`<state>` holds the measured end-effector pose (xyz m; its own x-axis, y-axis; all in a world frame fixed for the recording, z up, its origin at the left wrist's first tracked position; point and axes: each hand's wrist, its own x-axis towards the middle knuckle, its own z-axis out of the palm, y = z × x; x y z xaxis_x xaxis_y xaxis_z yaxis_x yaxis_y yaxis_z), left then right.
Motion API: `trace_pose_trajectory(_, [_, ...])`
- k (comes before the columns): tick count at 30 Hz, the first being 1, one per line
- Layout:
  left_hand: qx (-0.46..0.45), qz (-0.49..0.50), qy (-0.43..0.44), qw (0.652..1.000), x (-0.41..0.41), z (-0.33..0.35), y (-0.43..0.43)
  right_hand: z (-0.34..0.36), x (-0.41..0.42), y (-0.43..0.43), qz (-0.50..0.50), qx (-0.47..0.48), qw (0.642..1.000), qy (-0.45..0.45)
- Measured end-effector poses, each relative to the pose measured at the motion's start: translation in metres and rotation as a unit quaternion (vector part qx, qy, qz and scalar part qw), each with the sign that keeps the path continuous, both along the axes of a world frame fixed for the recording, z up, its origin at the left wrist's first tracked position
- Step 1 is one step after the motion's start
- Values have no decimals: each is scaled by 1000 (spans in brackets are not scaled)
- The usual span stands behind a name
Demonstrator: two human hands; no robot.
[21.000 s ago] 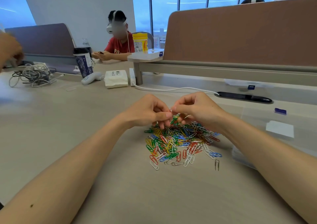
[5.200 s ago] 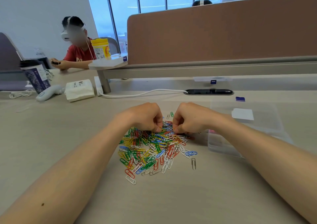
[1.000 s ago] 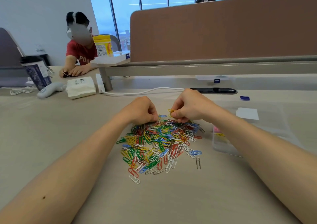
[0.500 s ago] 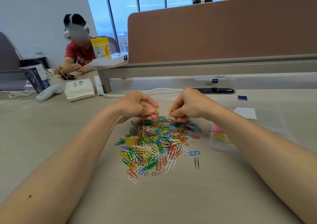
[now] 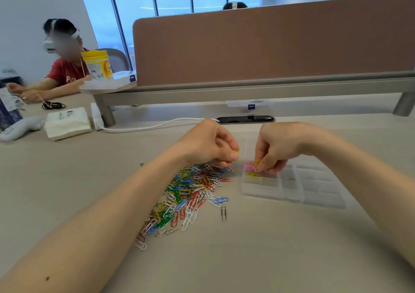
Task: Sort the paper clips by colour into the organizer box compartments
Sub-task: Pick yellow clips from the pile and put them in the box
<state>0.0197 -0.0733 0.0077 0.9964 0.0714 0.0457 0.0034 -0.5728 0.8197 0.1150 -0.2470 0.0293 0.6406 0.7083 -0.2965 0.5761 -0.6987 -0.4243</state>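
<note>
Head view: right hand (image 5: 278, 149) pinches yellow clips (image 5: 257, 163) directly above the left-end compartments of the organizer box (image 5: 314, 187); left hand (image 5: 208, 146), pinching another yellow clip (image 5: 236, 150), hangs just left, over the pile's (image 5: 190, 189) far edge.

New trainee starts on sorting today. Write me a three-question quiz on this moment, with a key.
1. True or false: the right hand pinches yellow clips above the organizer box.
2. The lone grey clip lies: A inside the box; B on the table, beside the pile; C on top of the pile.
3. Fill in: the box sits to the pile's ____.
Key: 1 true; 2 B; 3 right.
</note>
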Motion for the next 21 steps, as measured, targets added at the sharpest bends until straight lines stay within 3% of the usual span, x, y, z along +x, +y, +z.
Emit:
trace_pose_trajectory(11, [167, -60, 13, 984, 28, -2, -32, 2, 5, -10, 7, -10, 1000, 23])
trace_pose_trajectory(16, [159, -76, 9, 984, 27, -1, -32, 7, 11, -12, -4, 20, 1000, 20])
trace_pose_trajectory(21, [118, -25, -30, 992, 19, 9, -6, 7, 13, -6, -15, 75, 997, -3])
